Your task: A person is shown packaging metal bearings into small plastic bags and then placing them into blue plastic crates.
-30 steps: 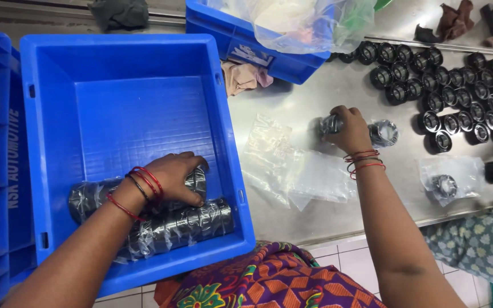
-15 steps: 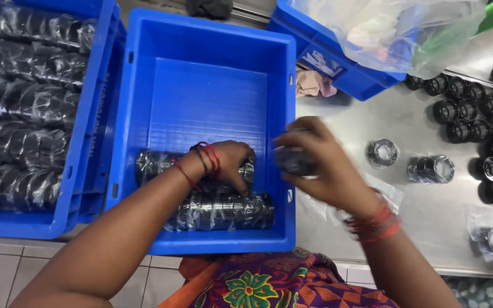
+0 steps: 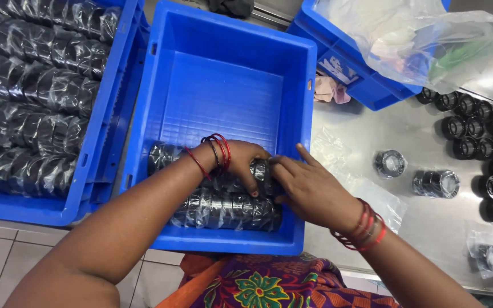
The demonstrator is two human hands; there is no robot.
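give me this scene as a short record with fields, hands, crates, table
left hand: rests on the upper row of wrapped black rings in the middle crate
right hand: at that row's right end, fingers touching it
middle crate: blue, two wrapped rows along its near wall
left crate: blue, filled with wrapped rows
table: metal, loose black rings, two wrapped stacks

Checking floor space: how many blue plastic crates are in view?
3: the left blue plastic crate packed with wrapped rolls, the middle crate under both hands, and the top-right crate holding plastic bags. Others may lie outside the frame.
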